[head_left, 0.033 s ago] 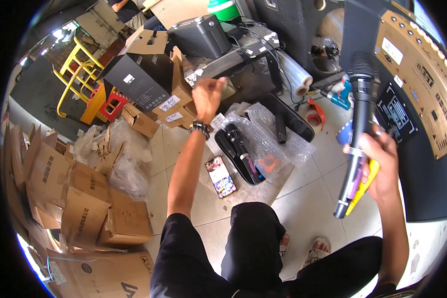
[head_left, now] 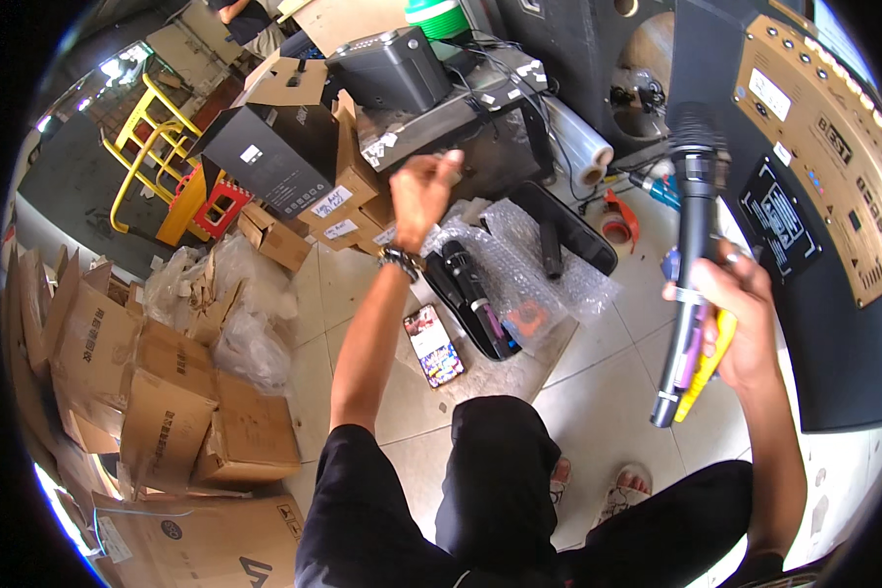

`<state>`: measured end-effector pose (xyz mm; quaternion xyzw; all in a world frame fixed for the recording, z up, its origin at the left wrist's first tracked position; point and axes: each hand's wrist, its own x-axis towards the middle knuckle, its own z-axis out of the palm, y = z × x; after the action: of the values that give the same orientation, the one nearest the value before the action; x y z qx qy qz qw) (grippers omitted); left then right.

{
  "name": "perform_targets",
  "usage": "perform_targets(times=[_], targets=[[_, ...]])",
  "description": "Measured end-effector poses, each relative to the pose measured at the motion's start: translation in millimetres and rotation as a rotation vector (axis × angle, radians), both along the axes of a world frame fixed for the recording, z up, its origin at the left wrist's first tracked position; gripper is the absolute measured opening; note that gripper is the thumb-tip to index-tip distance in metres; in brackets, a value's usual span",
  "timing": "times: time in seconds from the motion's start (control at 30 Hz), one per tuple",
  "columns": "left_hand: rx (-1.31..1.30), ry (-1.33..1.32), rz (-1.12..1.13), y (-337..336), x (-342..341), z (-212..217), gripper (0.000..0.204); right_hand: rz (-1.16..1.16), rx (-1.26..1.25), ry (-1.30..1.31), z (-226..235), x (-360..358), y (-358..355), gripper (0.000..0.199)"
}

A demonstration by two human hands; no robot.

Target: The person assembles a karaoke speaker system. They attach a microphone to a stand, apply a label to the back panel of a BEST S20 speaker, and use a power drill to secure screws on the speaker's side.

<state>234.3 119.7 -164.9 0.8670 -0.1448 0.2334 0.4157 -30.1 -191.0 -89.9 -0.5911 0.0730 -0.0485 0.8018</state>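
Note:
My right hand (head_left: 752,318) is wrapped round a black wireless microphone (head_left: 697,201), held upright with its mesh head at the top and a purple band low on its body. A slim yellow object (head_left: 708,370), its kind unclear, is in the same grip. Over the near side of an open black case, my left hand (head_left: 419,201) has its fingers curled together; what they hold, if anything, is not clear. A second microphone (head_left: 470,282) lies in the case beside bubble wrap (head_left: 524,255). A lit phone (head_left: 433,346) rests just in front.
Cardboard boxes (head_left: 171,392) and plastic bags (head_left: 255,333) pile up on the left. A large speaker with a gold panel (head_left: 818,157) stands close on the right. Behind are a black box (head_left: 269,147), a roll of plastic film (head_left: 578,142) and orange tape (head_left: 617,227).
My left hand has moved slightly right. My right hand, still gripping the microphone, has shifted a little to the left.

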Motion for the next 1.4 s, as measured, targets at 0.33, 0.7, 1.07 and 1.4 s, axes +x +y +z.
perform_targets(times=[0.33,0.7,1.07,1.4], targets=[[-0.514,0.788,-0.652,-123.0,-127.4,44.5,0.062,0.343,-0.137,0.198,-30.7,4.5,32.7,0.04],[0.107,0.689,0.093,-19.6,8.1,-80.9,0.088,0.216,-0.254,0.197,-22.7,-13.7,1.9,0.035],[0.728,0.055,0.168,-116.6,-27.5,-33.6,0.039,0.178,-0.148,-0.072,-25.4,-9.9,-28.6,0.028],[0.251,0.081,-0.351,-295.4,-37.2,84.1,0.029,-0.165,0.158,-0.27,14.2,-46.8,-42.9,0.02]])
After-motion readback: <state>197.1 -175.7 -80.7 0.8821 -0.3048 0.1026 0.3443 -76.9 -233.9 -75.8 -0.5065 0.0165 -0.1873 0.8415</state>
